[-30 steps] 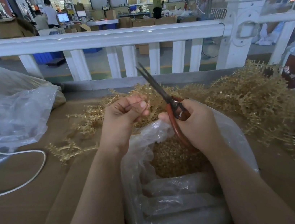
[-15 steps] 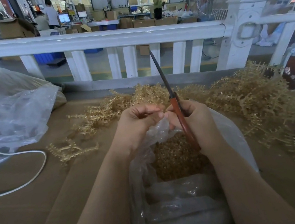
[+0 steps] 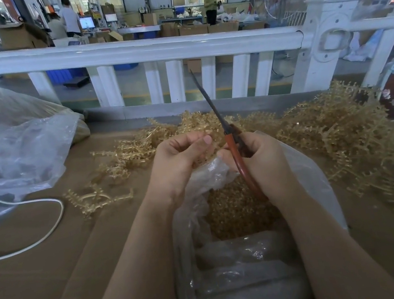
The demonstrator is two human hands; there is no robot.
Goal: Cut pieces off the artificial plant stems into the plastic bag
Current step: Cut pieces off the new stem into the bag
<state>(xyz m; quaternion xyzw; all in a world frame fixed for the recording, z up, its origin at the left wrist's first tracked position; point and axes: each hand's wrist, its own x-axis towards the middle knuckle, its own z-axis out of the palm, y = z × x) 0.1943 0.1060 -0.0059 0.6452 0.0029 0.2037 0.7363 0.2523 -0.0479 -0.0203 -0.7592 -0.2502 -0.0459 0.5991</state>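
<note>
Your right hand (image 3: pixel 258 158) grips the red-handled scissors (image 3: pixel 230 144), blades together and pointing up. Your left hand (image 3: pixel 179 159) has its fingers curled around a golden stem piece. The plastic bag (image 3: pixel 316 178) lies open just below both; loose stems (image 3: pixel 340 129) are piled beyond your fingers.

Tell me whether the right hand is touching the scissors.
Touching. The head view shows the right hand with its fingers curled round the red handles of the scissors, the closed blades pointing up and away.

Scissors (image 3: pixel 213 111) in right hand (image 3: pixel 258 163) over plastic bag (image 3: pixel 308 174).
</note>
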